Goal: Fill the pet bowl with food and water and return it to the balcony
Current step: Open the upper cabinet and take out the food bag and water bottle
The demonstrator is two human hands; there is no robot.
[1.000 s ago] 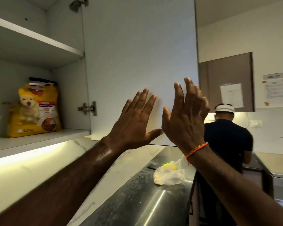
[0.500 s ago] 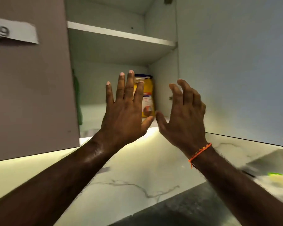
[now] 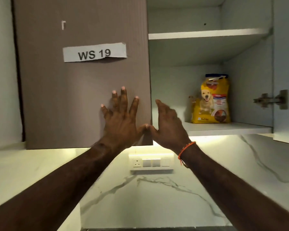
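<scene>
Left hand [image 3: 119,117] spread flat on closed cabinet door [image 3: 83,90]; right hand [image 3: 169,124] open, empty, fingers relaxed; dog food bag [image 3: 211,99] upright on lower shelf [image 3: 227,128].

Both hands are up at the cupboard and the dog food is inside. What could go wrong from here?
The food bag stands upright, deep on the lower shelf; a one-handed pull might tip it over. The left hand lies flat on the closed door beside the open bay, while the right hand holds nothing yet.
</scene>
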